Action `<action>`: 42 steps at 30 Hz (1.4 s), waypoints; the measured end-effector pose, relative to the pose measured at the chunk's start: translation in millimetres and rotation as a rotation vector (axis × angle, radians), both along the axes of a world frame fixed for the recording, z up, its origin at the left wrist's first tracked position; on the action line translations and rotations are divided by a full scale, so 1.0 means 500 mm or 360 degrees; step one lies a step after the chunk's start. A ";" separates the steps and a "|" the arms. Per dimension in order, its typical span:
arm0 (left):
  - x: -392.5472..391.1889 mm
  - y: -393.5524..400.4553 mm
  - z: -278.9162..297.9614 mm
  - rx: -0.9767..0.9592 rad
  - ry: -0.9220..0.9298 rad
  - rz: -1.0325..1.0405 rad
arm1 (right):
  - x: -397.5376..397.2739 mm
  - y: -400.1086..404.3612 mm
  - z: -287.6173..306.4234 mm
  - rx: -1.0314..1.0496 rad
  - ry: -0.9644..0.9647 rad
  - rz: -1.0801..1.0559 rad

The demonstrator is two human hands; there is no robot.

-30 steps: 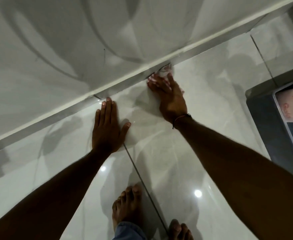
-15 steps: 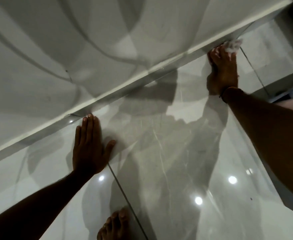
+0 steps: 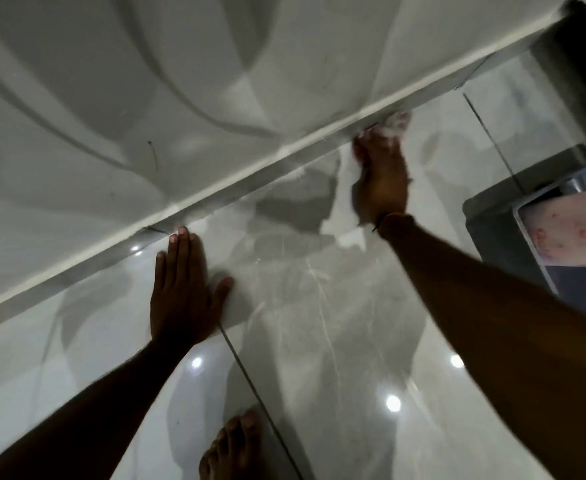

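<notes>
My left hand [image 3: 180,299] lies flat on the glossy grey floor tile [image 3: 319,323], fingers straight and pointing at the skirting [image 3: 250,176] along the white wall. My right hand [image 3: 381,181] reaches further right and is blurred. Its extended fingers press a small white cloth [image 3: 398,122] against the floor where it meets the skirting. A thin band circles the right wrist.
A grey box-like object [image 3: 492,233] with a pale patterned top stands on the floor at the right edge. My bare foot [image 3: 232,452] is at the bottom centre beside a dark grout line [image 3: 250,379]. Ceiling lights reflect off the tiles.
My right hand slid the cloth right along the skirting, then came part of the way back left. My left hand stayed flat on the tile while the view shifted.
</notes>
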State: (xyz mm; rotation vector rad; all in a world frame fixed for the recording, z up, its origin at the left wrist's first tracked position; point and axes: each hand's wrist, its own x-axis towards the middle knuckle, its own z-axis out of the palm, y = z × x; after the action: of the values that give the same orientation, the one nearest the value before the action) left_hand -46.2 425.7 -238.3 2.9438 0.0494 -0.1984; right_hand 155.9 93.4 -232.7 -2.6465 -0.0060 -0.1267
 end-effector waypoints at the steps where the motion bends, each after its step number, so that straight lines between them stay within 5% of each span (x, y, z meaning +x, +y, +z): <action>1: 0.000 0.000 0.001 0.0005 0.0002 -0.0003 | -0.032 0.041 -0.004 0.0030 0.0016 0.0036; 9: 0.005 0.007 0.010 0.0007 0.0095 -0.0040 | -0.244 0.361 0.034 0.0218 0.0337 0.0204; 20: 0.000 0.013 0.009 0.0056 0.0044 -0.0079 | -0.213 0.307 -0.015 -0.0078 0.0137 0.0866; 31: -0.004 0.005 0.004 0.0046 0.0018 -0.0054 | 0.057 -0.092 -0.004 -0.0247 0.0086 0.0181; 42: -0.003 0.010 -0.012 0.0061 0.0034 -0.0034 | 0.239 -0.286 0.021 -0.0276 0.0526 -0.0316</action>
State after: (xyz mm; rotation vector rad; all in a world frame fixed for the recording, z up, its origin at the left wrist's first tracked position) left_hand -47.6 430.7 -244.3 2.9814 0.0250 -0.2345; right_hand 275.6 -49.7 -221.9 -2.8032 0.3711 0.2580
